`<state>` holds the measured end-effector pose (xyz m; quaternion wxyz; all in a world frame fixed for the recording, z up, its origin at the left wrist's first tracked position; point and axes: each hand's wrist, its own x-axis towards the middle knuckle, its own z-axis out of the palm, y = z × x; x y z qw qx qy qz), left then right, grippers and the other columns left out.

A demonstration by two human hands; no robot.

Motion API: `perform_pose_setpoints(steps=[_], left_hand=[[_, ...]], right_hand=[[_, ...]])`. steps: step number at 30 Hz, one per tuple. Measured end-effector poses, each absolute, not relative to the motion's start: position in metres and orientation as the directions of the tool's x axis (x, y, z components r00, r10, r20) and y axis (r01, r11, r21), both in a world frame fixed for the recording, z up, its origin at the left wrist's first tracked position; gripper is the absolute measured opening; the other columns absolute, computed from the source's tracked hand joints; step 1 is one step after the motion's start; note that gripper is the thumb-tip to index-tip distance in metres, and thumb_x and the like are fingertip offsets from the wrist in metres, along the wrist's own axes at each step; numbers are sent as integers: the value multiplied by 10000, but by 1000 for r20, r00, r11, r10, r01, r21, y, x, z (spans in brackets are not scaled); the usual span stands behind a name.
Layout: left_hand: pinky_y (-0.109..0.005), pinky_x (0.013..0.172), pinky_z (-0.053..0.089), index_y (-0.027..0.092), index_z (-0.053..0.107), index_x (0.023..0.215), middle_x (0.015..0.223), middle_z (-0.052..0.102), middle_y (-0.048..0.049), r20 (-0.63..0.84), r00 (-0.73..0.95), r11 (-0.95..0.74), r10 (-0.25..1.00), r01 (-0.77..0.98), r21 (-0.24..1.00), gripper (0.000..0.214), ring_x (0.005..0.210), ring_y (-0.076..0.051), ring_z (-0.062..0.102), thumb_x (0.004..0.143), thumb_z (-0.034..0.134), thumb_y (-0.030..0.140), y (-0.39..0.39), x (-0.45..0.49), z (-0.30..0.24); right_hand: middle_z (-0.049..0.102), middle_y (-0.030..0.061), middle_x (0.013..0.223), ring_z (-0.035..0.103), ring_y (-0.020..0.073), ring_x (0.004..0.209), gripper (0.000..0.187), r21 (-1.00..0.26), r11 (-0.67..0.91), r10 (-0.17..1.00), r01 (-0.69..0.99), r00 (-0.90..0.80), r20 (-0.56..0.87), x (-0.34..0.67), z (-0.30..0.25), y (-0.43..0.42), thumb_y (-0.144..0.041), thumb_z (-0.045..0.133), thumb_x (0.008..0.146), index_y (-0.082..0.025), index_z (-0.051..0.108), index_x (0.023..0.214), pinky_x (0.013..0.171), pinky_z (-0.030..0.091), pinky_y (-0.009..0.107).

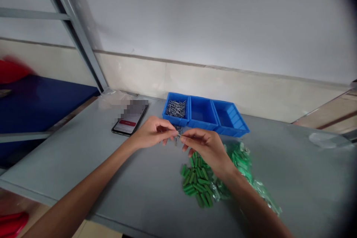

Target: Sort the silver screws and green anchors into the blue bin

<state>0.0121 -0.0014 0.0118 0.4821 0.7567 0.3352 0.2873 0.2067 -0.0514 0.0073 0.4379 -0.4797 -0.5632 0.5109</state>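
Note:
My left hand (154, 132) and my right hand (208, 147) meet in front of the blue bins, both in a pinch. Their fingertips almost touch around something tiny that I cannot make out. A few silvery screws (176, 142) show just behind and below the fingertips; whether they are held or lie on the table is unclear. Beneath my right hand spreads a pile of green plastic wall plugs (197, 178). Silvery screws (176, 109) fill part of the left compartment of the blue bins (200, 114).
A clear plastic bag with green pieces (242, 161) lies right of the pile, partly behind my right forearm. A phone (129, 119) rests left of my hands on the grey table (119, 182). Clear plastic (115, 98) lies at the back left, near a metal frame (78, 33).

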Motion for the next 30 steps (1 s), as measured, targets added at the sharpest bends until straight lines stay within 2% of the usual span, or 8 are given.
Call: perform_pose_setpoints(steps=[2, 8, 16, 30], left_hand=[[-197, 467, 426, 105, 698, 803, 753, 675, -70, 108, 610, -301, 785, 223, 927, 255, 514, -82, 572, 853, 588, 329, 0, 11, 11], [-185, 471, 411, 115, 677, 777, 581, 593, -9, 71, 629, -251, 774, 202, 947, 231, 498, -80, 544, 855, 574, 306, 1, 12, 10], [-188, 473, 384, 108, 633, 719, 599, 572, -9, 21, 667, -227, 745, 223, 948, 292, 512, -78, 541, 884, 529, 325, 0, 12, 14], [-181, 471, 382, 116, 626, 709, 593, 566, 0, 33, 663, -233, 748, 216, 948, 299, 504, -72, 538, 872, 542, 353, 2, 11, 11]], right_hand=[[659, 17, 669, 627, 128, 583, 195, -995, 6, 981, 104, -192, -14, 205, 7, -53, -356, 701, 730, -171, 710, 789, 465, 496, 220], [652, 5, 634, 614, 119, 546, 179, -994, 26, 980, 107, -200, 4, 203, 9, -54, -360, 684, 753, -185, 711, 773, 461, 489, 221], [640, 11, 636, 606, 123, 544, 192, -994, 22, 984, 108, -181, 2, 203, 11, -54, -363, 655, 783, -180, 691, 738, 472, 473, 235], [643, 19, 659, 611, 123, 542, 175, -991, 54, 981, 125, -190, 29, 204, 7, -53, -351, 657, 781, -183, 705, 770, 453, 463, 219]])
